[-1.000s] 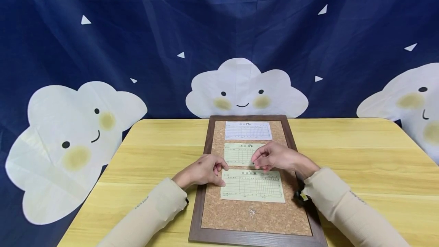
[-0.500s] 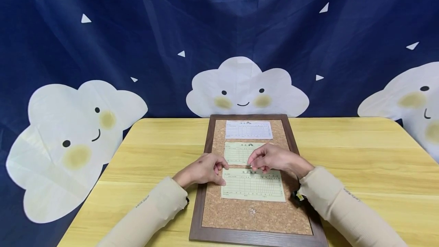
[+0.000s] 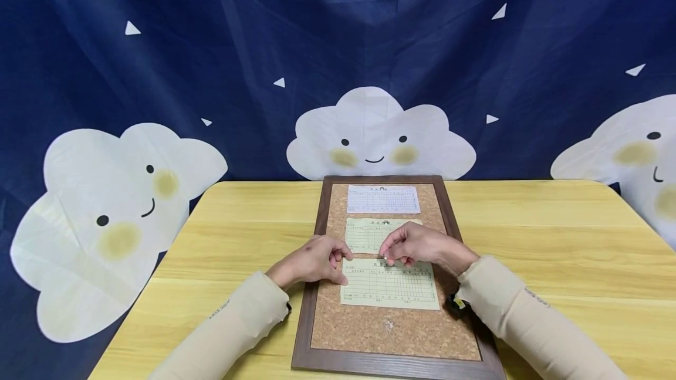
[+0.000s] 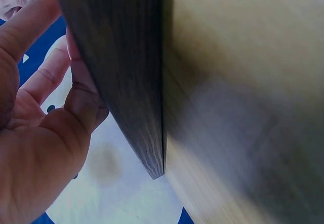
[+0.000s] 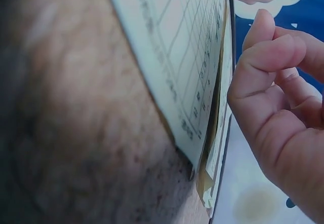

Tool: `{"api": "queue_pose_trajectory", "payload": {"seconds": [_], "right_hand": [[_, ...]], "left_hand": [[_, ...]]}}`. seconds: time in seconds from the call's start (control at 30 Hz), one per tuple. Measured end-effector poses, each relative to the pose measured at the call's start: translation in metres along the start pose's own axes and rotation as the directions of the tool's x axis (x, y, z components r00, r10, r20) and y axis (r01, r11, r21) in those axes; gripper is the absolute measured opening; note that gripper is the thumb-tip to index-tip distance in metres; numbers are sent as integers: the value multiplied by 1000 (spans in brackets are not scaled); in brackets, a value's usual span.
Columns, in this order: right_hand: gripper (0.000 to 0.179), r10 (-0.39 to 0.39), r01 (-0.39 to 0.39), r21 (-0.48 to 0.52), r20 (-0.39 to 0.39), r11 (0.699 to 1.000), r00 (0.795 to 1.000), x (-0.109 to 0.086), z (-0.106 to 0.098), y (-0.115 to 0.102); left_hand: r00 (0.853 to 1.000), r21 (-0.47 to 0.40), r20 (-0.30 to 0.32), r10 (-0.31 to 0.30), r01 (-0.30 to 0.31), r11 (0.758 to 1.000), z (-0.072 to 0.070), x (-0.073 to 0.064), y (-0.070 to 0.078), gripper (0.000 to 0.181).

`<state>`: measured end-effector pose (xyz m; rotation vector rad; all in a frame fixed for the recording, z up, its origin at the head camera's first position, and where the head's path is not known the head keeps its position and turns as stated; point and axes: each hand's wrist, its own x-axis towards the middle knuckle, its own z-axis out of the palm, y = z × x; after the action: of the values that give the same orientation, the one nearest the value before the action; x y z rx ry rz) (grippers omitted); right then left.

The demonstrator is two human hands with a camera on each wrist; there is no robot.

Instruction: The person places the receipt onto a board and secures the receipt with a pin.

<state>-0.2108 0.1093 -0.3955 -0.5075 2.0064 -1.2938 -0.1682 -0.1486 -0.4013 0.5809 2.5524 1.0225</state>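
Observation:
My right hand (image 3: 417, 246) is over the top edge of the lowest yellow form (image 3: 388, 286), thumb and index finger pinched together on a small shiny thumbtack, mostly hidden. In the right wrist view the thumb and index finger of that hand (image 5: 283, 102) meet beside the form's printed face (image 5: 177, 46). At the form's left edge rests my left hand (image 3: 311, 260), its thumb and index finger spread and touching the paper. The left wrist view has this hand (image 4: 45, 127) beside the board's dark frame (image 4: 119, 72).
A cork board (image 3: 338, 330) in a brown frame lies on the wooden table (image 3: 248, 221). Above the lowest form, a yellow form (image 3: 361, 236) and a white form (image 3: 382, 203) each bear a tack. A cluster of small shiny pieces (image 3: 388, 326) lies on the lower cork.
My right hand has moved slightly left and down, from the middle form to the top edge of the lowest one. The left hand has stayed in place.

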Motion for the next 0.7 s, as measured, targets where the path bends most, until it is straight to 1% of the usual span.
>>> {"api": "queue_pose_trajectory", "payload": {"seconds": [0.37, 0.53, 0.7], "right_hand": [[11, 27, -28, -37, -21, 999, 999, 3, 2, 2], [11, 23, -24, -47, -12, 999, 1000, 4, 3, 2], [11, 27, -27, -32, -4, 999, 1000, 6, 4, 3]], "left_hand": [[1000, -9, 0, -16, 16, 1000, 0, 1, 0, 36], [1000, -7, 2, -16, 16, 1000, 0, 1, 0, 36], [1000, -8, 2, -17, 17, 1000, -1, 1, -1, 36]]}}
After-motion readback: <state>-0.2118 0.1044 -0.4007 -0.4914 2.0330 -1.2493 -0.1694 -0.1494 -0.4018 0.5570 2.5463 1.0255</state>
